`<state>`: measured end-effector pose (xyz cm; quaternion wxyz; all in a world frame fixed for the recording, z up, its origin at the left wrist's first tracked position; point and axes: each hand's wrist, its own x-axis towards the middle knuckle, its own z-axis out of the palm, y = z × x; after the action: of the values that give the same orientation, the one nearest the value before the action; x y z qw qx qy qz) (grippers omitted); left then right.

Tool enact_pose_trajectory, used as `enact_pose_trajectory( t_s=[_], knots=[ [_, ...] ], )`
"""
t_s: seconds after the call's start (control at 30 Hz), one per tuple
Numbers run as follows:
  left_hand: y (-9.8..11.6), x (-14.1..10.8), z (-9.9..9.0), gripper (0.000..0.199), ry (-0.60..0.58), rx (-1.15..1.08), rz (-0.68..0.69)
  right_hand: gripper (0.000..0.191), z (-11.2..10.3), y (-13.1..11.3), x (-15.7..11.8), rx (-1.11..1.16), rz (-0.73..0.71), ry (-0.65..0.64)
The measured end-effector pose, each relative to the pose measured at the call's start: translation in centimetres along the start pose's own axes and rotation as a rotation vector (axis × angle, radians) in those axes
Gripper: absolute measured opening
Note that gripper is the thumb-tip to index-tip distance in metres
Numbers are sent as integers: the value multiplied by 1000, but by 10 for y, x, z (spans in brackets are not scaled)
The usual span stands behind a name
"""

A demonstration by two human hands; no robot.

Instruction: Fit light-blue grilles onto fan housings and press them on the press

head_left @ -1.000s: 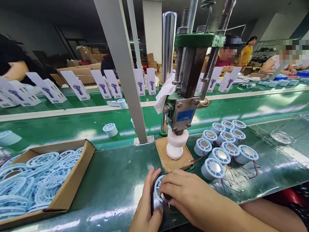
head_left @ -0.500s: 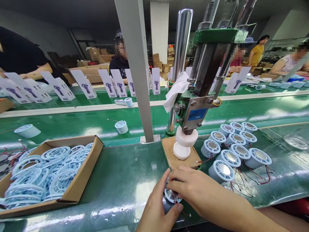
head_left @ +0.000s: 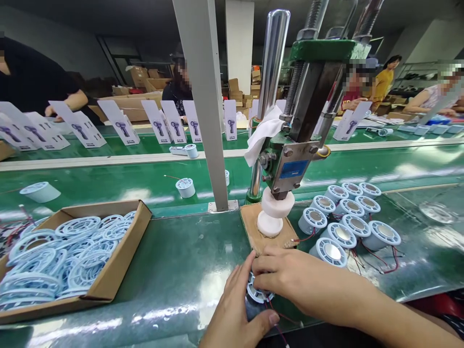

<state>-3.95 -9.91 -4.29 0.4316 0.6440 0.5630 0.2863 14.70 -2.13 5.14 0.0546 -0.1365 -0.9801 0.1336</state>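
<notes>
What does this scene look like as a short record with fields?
Left hand: around a light-blue spoked housing
Right hand: fingers over the housing's top
Press: white pad above a white round seat, on a board
Right of press: wired housings with silver discs
Left side: open carton of light-blue rings
Across the green belt: white boxes showing a handheld fan

At lower left, a matt brown cardboard box [head_left: 119,263] holds smooth pale-blue plastic rings [head_left: 78,225]. The dark green counter [head_left: 174,261] looks glossy. Right of centre, the press [head_left: 315,101] mixes shiny metal, green paint and smooth, matt white pads [head_left: 278,202]; a soft white cloth [head_left: 263,135] looks creased. The motors' [head_left: 329,251] round metal caps gleam.
</notes>
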Motion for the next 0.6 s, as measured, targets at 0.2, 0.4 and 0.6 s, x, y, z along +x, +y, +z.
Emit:
enact_pose_trajectory(
  t_s=[0.2, 0.4, 0.6],
  knots=[
    [5, 3, 7, 90, 48, 29, 35, 19, -2, -6, 5, -43, -43, -21],
    [8, 3, 9, 80, 70, 27, 35, 13, 2, -5, 4, -100, -46, -31],
    [10, 4, 6, 74, 95, 12, 52, 8, -4, -3, 3, -143, -80, -75]
  ],
)
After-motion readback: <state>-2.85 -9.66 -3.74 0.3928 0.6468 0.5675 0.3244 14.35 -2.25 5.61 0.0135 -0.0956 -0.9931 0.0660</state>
